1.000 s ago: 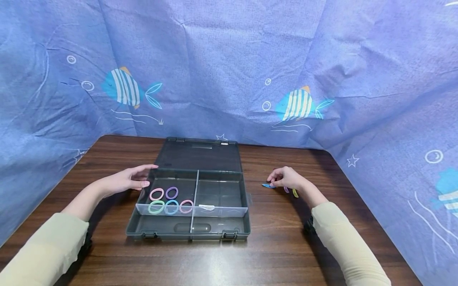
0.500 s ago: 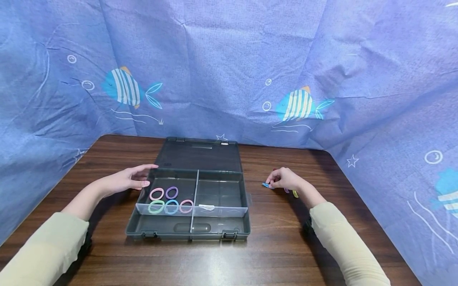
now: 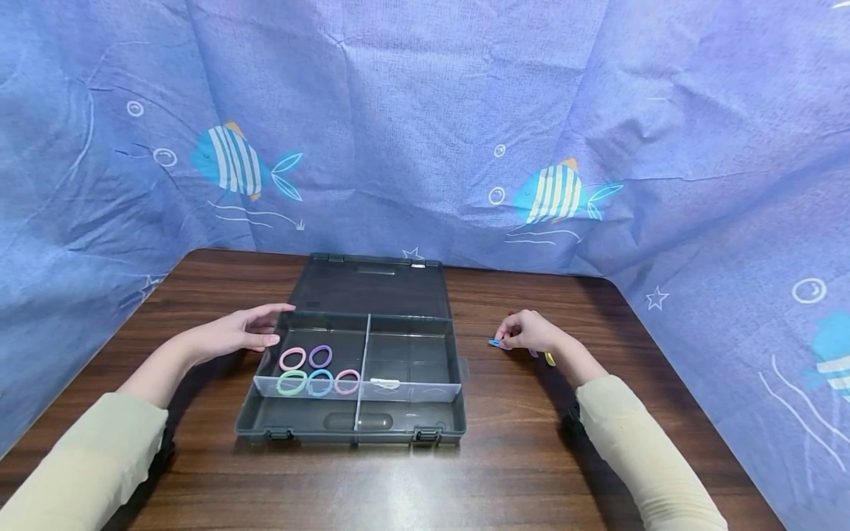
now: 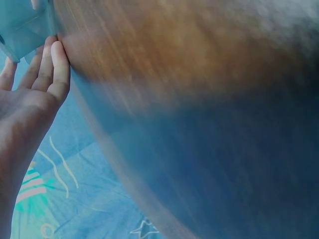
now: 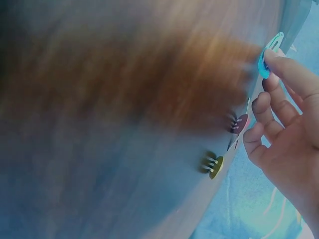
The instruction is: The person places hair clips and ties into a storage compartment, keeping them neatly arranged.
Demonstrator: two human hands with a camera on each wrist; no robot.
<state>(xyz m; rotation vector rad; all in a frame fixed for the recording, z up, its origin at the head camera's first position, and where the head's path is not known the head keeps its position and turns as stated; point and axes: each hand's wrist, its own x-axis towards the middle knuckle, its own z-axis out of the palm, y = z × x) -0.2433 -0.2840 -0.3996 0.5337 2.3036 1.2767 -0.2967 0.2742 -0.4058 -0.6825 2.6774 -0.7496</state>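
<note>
My left hand (image 3: pixel 229 335) rests with spread, extended fingers at the left side of a dark translucent organizer box (image 3: pixel 412 354). In the left wrist view, its fingers (image 4: pixel 45 69) lie against the box's corner. To the right of the box, my right hand (image 3: pixel 531 330) pinches a blue snap hair clip (image 3: pixel 494 343) between thumb and fingers, low over the table. The right wrist view shows the hair clip (image 5: pixel 262 67) partly covered by the thumb. Several hair ties, one of them purple (image 3: pixel 321 346), lie in the box's back left compartment.
Beside my right hand lie a yellow hair clip (image 3: pixel 550 359) and a purple-pink one (image 3: pixel 534 353); a bit of red shows behind the hand. The box's lid (image 3: pixel 375 291) lies folded back on the wooden table (image 3: pixel 412 487). A blue fish-print cloth (image 3: pixel 425 133) hangs behind.
My right fingers have closed further over the blue hair clip and now pinch it; less of it shows. The left hand and the box stay put.
</note>
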